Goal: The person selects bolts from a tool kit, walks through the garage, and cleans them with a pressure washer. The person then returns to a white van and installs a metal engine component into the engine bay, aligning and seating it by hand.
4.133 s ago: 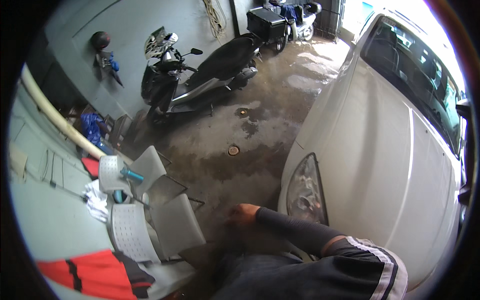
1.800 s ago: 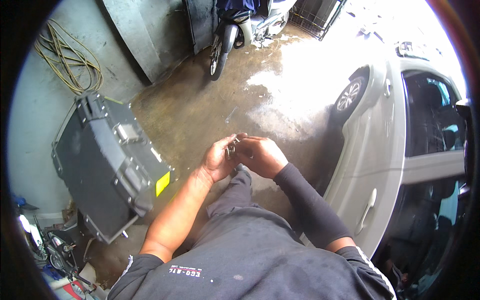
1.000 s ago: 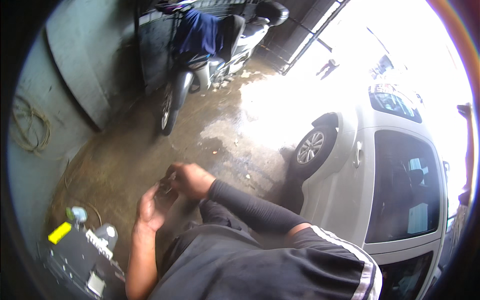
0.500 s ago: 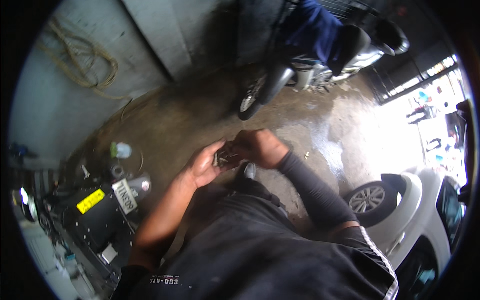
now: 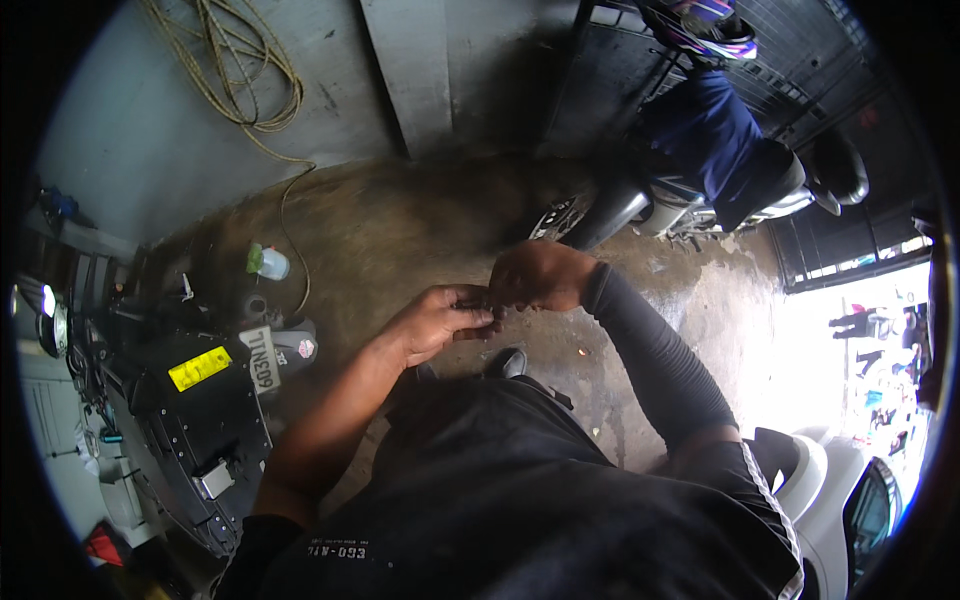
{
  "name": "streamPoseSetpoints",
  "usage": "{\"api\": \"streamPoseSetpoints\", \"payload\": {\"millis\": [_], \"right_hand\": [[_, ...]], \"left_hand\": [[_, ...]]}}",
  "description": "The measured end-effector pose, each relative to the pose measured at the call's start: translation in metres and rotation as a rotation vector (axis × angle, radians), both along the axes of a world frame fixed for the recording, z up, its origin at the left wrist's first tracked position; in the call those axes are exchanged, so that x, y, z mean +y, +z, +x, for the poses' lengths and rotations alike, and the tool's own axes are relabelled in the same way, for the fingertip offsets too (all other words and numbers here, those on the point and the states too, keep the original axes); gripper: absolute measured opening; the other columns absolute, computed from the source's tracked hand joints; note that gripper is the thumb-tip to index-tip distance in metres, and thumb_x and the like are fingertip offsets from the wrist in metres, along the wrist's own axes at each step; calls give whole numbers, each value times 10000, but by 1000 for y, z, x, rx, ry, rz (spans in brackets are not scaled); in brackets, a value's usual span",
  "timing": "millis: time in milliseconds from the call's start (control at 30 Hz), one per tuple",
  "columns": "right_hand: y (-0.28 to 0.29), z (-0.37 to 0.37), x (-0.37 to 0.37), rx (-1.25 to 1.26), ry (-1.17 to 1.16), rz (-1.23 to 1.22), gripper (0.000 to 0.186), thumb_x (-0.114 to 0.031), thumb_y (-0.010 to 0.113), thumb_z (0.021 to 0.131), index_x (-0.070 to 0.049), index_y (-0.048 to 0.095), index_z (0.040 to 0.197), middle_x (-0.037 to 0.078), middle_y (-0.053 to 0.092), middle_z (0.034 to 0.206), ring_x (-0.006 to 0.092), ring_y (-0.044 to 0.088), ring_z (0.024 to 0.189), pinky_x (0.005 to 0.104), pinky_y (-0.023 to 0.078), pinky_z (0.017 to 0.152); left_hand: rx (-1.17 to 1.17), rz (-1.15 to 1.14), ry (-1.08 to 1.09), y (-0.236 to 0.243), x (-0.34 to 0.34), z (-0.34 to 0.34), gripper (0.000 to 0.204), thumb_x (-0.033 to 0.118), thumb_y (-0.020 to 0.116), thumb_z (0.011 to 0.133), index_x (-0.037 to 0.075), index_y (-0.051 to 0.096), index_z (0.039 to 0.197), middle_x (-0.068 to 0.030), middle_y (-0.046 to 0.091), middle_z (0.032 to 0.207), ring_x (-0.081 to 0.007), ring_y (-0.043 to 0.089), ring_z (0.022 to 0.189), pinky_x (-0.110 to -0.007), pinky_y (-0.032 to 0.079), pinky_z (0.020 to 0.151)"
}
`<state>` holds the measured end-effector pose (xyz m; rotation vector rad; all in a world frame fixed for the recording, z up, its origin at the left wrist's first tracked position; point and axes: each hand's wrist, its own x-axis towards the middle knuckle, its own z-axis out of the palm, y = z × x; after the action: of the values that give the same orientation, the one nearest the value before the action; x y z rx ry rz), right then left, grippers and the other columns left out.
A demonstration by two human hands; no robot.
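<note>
My left hand (image 5: 440,322) and my right hand (image 5: 545,275) meet in front of my body, above the concrete floor (image 5: 400,225). The left fingers are bent, with the thumb pressed toward them. Against their tips rest the fingers of my right hand, which is curled with its back up. Whatever lies between the fingers is too small and dark to name. A dark sleeve covers my right forearm; the left one is bare. Below the hands my dark shoe (image 5: 512,362) shows on the floor.
At left stands a black riveted panel (image 5: 215,430) bearing a yellow plate (image 5: 200,368), with a white plate (image 5: 264,360) beside it. A plastic container (image 5: 270,263) is nearby. Coiled rope (image 5: 290,95) hangs on the wall. A motorbike (image 5: 615,212) stands far right, a white car (image 5: 825,480) near right.
The view has shifted, and both hands now appear slightly farther right. My left palm, which lay open with small metallic-looking pieces in it, has turned and its fingers have closed.
</note>
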<state>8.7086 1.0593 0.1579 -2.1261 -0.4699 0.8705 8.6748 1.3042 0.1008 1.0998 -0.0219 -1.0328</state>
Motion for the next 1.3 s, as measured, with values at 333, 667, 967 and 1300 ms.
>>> {"api": "streamPoseSetpoints", "payload": {"millis": [333,667,967,1300], "right_hand": [[-30,-35,62,-426,-565,285,265,-182,780,896,-9,732,1091,187,780,919,268,785,846,370,600,749],[-5,-42,76,-501,-485,-32,238,-200,799,838,-54,732,1014,140,746,900,348,746,860,434,597,774],[5,-34,89,-836,-135,-72,216,-205,767,873,-147,785,1080,96,667,1161,300,589,1145,430,484,1019],[-6,-26,101,-777,-65,-143,181,-193,762,844,-140,774,1017,85,659,1176,301,578,1162,432,482,1022]], "left_hand": [[10,-78,358,-9,26,7,317,67,601,1031,-6,632,1338,-91,685,1261,-221,676,1191,-405,556,1071],[322,-280,320,-14,29,10,625,514,470,1094,-28,620,1368,-136,721,1212,-245,692,1112,-425,563,1031],[348,-410,262,-1,35,16,769,697,447,1045,10,630,1341,-81,726,1145,-191,690,1096,-372,559,989],[347,-288,309,-1,43,15,780,778,447,1002,80,660,1276,-10,699,1111,-137,658,1037,-319,531,922]]}}
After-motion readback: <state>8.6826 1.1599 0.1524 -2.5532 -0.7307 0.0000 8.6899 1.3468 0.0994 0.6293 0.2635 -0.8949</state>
